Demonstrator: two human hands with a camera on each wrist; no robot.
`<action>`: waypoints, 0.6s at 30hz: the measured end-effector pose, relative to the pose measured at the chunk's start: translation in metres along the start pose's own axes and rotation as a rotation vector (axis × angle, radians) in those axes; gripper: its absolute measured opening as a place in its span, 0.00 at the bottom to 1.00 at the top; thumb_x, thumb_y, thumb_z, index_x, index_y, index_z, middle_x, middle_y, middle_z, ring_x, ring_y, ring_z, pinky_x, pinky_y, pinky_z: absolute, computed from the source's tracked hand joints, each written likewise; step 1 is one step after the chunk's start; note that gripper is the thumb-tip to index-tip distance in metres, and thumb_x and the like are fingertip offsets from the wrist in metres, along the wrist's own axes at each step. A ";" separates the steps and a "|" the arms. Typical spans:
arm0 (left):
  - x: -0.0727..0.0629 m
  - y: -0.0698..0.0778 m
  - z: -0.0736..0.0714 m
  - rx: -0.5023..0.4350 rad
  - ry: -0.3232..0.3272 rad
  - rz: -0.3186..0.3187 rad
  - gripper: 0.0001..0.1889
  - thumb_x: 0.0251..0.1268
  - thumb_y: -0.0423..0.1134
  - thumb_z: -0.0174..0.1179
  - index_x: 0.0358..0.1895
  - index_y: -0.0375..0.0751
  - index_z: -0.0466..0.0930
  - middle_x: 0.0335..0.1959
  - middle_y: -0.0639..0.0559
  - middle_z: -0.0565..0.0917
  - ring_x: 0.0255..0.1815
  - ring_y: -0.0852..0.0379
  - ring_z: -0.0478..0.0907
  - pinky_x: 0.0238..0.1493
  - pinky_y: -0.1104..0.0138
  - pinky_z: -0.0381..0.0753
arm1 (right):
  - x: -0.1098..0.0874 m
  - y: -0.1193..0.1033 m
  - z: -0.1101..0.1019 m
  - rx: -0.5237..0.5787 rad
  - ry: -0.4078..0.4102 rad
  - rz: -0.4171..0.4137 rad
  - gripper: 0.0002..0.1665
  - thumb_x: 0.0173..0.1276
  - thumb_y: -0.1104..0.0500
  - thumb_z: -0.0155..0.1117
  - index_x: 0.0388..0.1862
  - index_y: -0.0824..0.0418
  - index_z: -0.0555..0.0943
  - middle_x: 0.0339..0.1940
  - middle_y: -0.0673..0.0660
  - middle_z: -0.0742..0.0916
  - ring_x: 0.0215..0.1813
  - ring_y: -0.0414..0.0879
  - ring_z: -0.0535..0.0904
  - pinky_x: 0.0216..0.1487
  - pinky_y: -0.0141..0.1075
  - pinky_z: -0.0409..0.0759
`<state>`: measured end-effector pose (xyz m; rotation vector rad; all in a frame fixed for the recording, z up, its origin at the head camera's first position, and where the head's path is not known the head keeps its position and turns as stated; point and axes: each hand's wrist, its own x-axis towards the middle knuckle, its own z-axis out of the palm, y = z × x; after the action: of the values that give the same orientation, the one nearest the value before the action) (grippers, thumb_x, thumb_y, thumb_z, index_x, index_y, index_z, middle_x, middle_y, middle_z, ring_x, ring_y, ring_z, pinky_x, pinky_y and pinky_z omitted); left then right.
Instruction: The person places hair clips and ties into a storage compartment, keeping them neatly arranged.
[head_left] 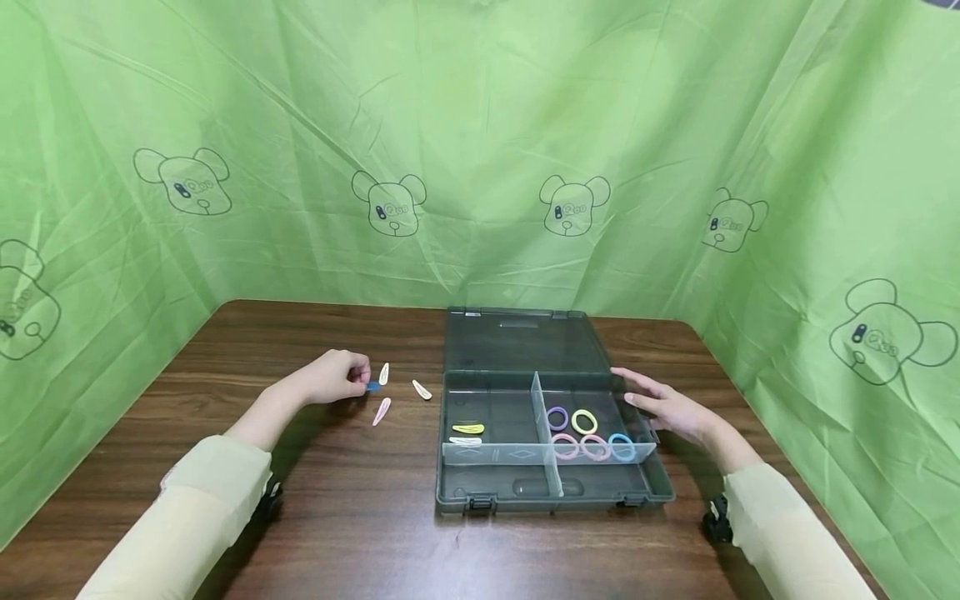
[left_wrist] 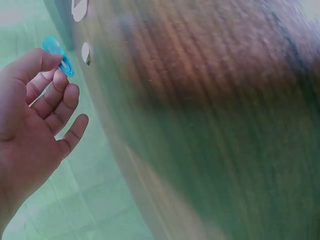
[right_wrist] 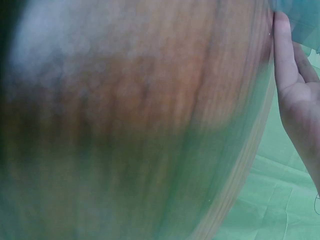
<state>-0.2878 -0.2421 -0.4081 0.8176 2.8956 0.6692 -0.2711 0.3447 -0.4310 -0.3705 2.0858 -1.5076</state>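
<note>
Between thumb and fingertips, my left hand [head_left: 333,377] pinches a blue snap hair clip [head_left: 372,387]; the left wrist view shows the clip [left_wrist: 59,54] sticking out past the thumb. Close by on the table lie a cream hair clip [head_left: 384,374], a white hair clip [head_left: 422,390] and a pink hair clip [head_left: 382,411]. My right hand [head_left: 671,410] rests with fingers extended at the right side of a grey divided box [head_left: 495,503], whose lid [head_left: 525,342] is folded back. A yellow clip [head_left: 468,429] and a white clip [head_left: 466,441] lie in its rear left compartment.
The rear right compartment holds several hair ties: a purple tie [head_left: 557,408], a yellow tie [head_left: 573,419], two pink ones and a blue tie [head_left: 622,436]. Clear dividers [head_left: 495,453] split the box. A green curtain [head_left: 480,108] surrounds the brown wooden table [head_left: 360,517].
</note>
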 end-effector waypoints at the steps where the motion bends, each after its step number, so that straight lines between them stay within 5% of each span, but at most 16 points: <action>1: 0.000 0.001 0.000 0.001 0.003 0.003 0.06 0.47 0.33 0.60 0.23 0.48 0.73 0.19 0.60 0.72 0.24 0.63 0.68 0.29 0.69 0.67 | 0.000 0.000 0.000 -0.001 0.000 0.001 0.35 0.76 0.53 0.46 0.77 0.47 0.46 0.72 0.69 0.61 0.63 0.55 0.72 0.54 0.49 0.75; 18: 0.000 0.039 -0.021 -0.033 0.074 0.063 0.08 0.50 0.31 0.60 0.26 0.49 0.72 0.21 0.60 0.72 0.25 0.63 0.69 0.30 0.70 0.69 | 0.000 0.001 0.001 -0.017 0.010 0.015 0.35 0.75 0.52 0.46 0.76 0.45 0.48 0.73 0.66 0.58 0.66 0.57 0.68 0.55 0.49 0.75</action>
<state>-0.2724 -0.2206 -0.3721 0.9026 2.9264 0.7669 -0.2709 0.3443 -0.4317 -0.3530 2.1058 -1.4868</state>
